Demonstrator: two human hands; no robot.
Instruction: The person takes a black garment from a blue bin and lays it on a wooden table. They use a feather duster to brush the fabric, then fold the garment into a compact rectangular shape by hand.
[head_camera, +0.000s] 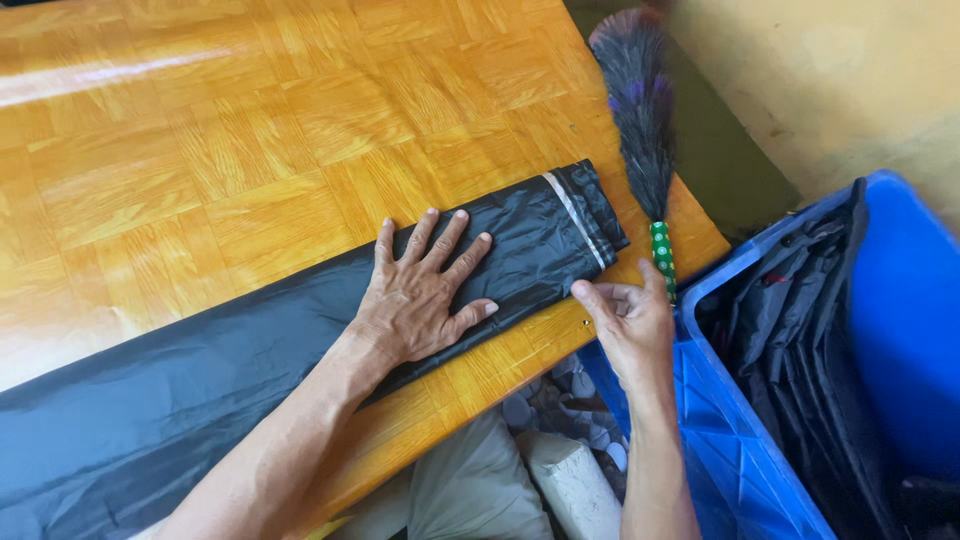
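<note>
A folded black plastic bag (300, 350) lies across the wooden table (200, 150) from lower left to centre; the left hand (420, 295) presses flat on it, fingers spread. The right hand (630, 320) hovers loosely curled and empty just beyond the bag's striped end. The film looks thin, light, limp and slippery, best gripped at that folded end.

A glossy wooden parquet table (250, 130) bears a flattened black plastic bag (250, 360) — and a feather duster (640, 120).

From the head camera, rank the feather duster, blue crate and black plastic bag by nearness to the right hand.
Measured from the right hand:
1. Feather duster: green handle touching the fingers.
2. Black plastic bag: just left, on the table.
3. Blue crate: just right; too close to call against the bag.
</note>
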